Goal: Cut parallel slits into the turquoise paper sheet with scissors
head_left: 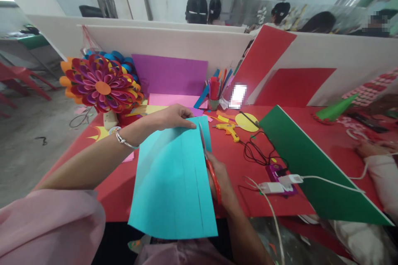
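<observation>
- Head view: the left grip (176, 116) pinches the far edge of the blue sheet (164, 174), which spreads from there towards the body.
- The right grip (225, 182) is closed round the scissors (214, 178); their tips sit just beside the left thumb, so a careless snip could nick it.
- The sheet's near end looks unheld, so sagging could skew the cut.
- Dark lines left of the right grip may be slits or marks; if slits, tugging could tear them.
</observation>
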### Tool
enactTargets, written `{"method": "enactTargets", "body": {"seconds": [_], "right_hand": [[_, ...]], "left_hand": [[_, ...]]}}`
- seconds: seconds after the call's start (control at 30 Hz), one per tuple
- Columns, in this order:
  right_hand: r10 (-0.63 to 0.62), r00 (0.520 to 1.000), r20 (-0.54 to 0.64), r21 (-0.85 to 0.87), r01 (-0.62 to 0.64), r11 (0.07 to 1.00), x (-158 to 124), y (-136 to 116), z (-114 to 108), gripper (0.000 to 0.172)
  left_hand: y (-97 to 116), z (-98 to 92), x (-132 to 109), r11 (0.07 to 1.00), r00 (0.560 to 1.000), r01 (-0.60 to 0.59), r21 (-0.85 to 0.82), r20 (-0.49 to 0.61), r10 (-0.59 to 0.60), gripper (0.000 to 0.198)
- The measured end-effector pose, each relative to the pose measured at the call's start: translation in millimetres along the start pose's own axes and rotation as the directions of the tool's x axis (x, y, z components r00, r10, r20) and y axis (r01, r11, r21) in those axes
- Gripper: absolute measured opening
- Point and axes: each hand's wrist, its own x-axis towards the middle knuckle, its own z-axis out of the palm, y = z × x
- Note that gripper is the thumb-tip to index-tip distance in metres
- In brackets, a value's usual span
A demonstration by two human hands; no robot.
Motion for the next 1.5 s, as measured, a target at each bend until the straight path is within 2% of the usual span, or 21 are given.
{"method": "enactTargets", "body": {"seconds": [0.1, 0.27, 0.33, 0.57, 0.7, 0.97, 1.23, 1.5], "right_hand": [[-0.040, 0.999, -0.003, -0.029, 0.040, 0.999, 1.3, -1.0, 3.4, 0.026], [0.029, 1.000, -0.008, -0.008, -0.029, 1.000, 6.3, 1.0, 8.0, 0.033], [0.067, 0.998, 0.002, 0.016, -0.067, 0.998, 7.5, 0.3, 9.1, 0.036], [0.117, 0.993, 0.024, -0.001, -0.117, 0.993, 10.8, -4.3, 10.1, 0.030], [0.158, 0.987, 0.022, -0.013, -0.157, 0.987, 12.4, -5.7, 11.2, 0.029], [0.148, 0.989, 0.026, -0.043, -0.146, 0.988, 12.8, -5.6, 12.9, 0.029], [0.148, 0.989, 0.026, -0.031, -0.148, 0.989, 15.7, -8.6, 14.1, 0.031], [0.197, 0.980, 0.017, 0.037, -0.198, 0.980, 16.6, -5.5, 13.6, 0.037]], "left_hand": [[1.5, 2.5, -1.0, 0.999, 0.996, 0.052, -0.005, 0.078, -0.051, 0.029], [3.4, 5.5, -5.6, 0.999, 0.992, 0.034, -0.037, 0.121, -0.029, 0.027], [3.6, 5.3, -6.0, 0.998, 0.992, 0.035, -0.056, 0.124, -0.028, 0.026], [3.6, 3.0, -4.5, 1.000, 0.993, 0.015, -0.019, 0.121, -0.013, 0.027], [6.6, 2.8, -7.1, 0.999, 0.988, 0.044, -0.006, 0.145, -0.042, 0.027], [13.6, 3.1, -12.4, 0.991, 0.985, 0.113, -0.076, 0.142, -0.101, 0.026], [9.5, 2.4, -11.4, 0.991, 0.990, 0.119, -0.058, 0.077, -0.114, 0.022], [5.5, 3.4, -10.3, 0.979, 0.984, 0.144, -0.142, 0.129, -0.126, 0.025]]}}
